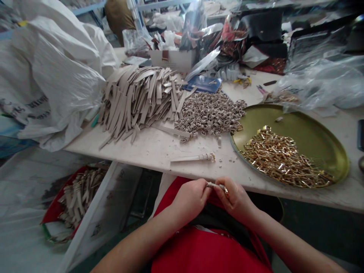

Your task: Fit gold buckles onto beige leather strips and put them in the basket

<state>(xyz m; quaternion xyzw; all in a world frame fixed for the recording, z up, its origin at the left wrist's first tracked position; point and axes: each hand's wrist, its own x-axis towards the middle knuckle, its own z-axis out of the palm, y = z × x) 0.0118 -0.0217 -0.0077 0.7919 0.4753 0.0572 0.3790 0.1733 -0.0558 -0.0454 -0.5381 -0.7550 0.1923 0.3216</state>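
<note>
My left hand (191,197) and my right hand (234,198) meet just below the table's front edge, both closed on one beige strap (214,185) with a small gold buckle at its right end. Another beige strap with a gold buckle (193,157) lies flat on the table straight ahead of my hands. A round brass tray (315,132) holds a heap of gold buckles (281,156) to the right. A big pile of beige straps (139,98) and a heap of small beige loops (209,113) lie farther back.
A large white plastic sack (48,72) covers the left end of the table. Below left, a red basket (54,212) holds more straps. Clear plastic bags (321,81), boxes and dark material crowd the back. Someone in a brown top (118,17) stands behind the table.
</note>
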